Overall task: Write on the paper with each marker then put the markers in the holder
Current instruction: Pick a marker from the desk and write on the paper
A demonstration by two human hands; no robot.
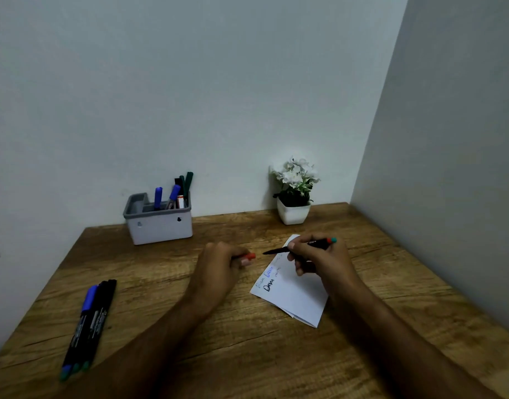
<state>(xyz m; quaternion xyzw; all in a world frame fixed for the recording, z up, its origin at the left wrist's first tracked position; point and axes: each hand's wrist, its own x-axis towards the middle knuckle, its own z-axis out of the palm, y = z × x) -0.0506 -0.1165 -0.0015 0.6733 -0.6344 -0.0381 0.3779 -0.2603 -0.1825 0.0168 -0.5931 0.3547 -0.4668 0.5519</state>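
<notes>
A folded white paper [298, 295] with blue and black writing lies on the wooden table [247, 341]. My right hand [319, 260] grips an uncapped black marker [279, 250] above the paper's far end, tip pointing left. My left hand [221, 266] holds the marker's red cap [250, 257], a short gap from the tip. Three markers [89, 326], one with a blue cap, lie side by side at the table's left. A grey and white holder [161, 228] at the back holds several markers.
A white pot with white flowers [294, 194] stands at the back right against the wall. Walls close the table at the back and on the right. Bare wood lies between the loose markers and my arms.
</notes>
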